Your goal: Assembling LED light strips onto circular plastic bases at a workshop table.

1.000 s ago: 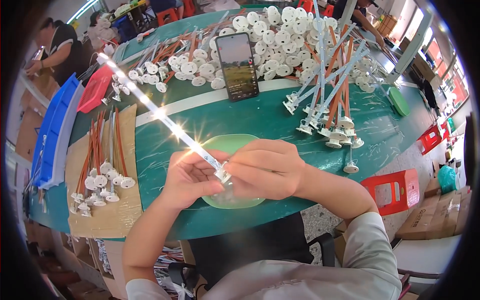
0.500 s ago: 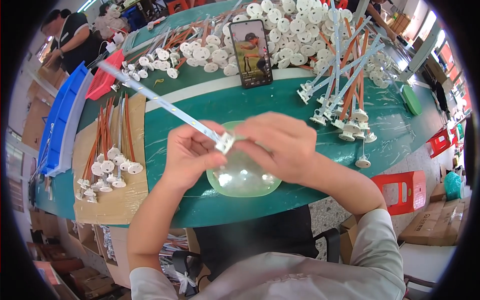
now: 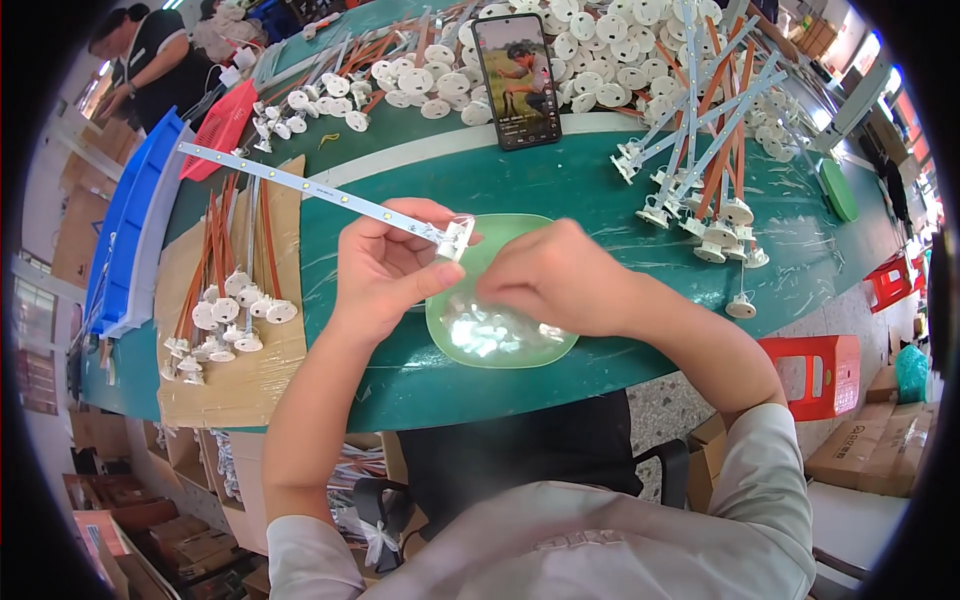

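My left hand (image 3: 385, 265) pinches the white end piece of an LED strip (image 3: 310, 190) between thumb and fingers. The strip's long pale bar slants up to the left, its row of small yellowish LEDs facing up. My right hand (image 3: 555, 280) hovers over a light green bowl (image 3: 500, 360), blurred a little, with its fingers drawn together and pointing down into it. Whether those fingers hold anything is hidden. Small shiny clear pieces (image 3: 485, 330) lie in the bowl, which stands on the green table just beyond the table's near edge.
Finished-looking strips with round white ends (image 3: 225, 310) lie on brown cardboard (image 3: 240, 385) at left, beside a blue bin (image 3: 130, 240) and red basket (image 3: 220, 130). A phone (image 3: 520, 85) stands before heaped white discs (image 3: 610, 50). More strips (image 3: 700, 180) are stacked right. A person (image 3: 145, 65) works far left.
My right hand has left the strip's white end and moved right and down over the bowl. The strip has tilted flatter in my left hand. The whole view has shifted slightly.
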`<act>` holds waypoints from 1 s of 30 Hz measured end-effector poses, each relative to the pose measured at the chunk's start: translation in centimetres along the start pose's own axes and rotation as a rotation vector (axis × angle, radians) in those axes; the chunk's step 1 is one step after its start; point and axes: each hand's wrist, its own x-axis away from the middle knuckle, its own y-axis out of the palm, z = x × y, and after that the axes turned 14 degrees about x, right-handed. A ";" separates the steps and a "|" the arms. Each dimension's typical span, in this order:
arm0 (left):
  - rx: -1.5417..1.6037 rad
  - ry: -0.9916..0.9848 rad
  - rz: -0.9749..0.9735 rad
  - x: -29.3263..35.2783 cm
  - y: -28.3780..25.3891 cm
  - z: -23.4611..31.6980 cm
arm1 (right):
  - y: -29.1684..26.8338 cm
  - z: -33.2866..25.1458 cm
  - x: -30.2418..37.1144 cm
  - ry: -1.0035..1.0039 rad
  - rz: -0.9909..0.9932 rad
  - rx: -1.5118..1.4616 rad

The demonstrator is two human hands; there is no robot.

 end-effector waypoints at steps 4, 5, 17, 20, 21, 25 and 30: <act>0.036 -0.012 -0.007 0.1 0.0 -0.6 | -1.4 -0.5 -0.3 0.470 0.079 -0.497; 0.071 -0.009 0.016 0.1 0.0 -0.7 | -1.4 -0.6 -0.4 0.470 0.080 -0.500; 0.243 -0.030 0.090 0.5 1.7 -1.1 | -0.5 -0.6 0.0 0.378 0.338 -0.629; 0.213 0.001 0.097 0.6 1.0 -1.1 | -0.3 -0.5 -0.4 0.372 0.327 -0.647; 0.209 0.017 0.109 0.4 0.9 -1.0 | -0.6 -0.6 -0.4 0.374 0.328 -0.647; 0.211 0.039 0.130 -0.1 0.6 -0.8 | -1.0 -0.5 -0.3 0.348 0.242 -0.494; 0.172 0.020 0.111 0.1 0.9 -0.7 | -0.7 -0.4 -0.1 0.366 0.198 -0.530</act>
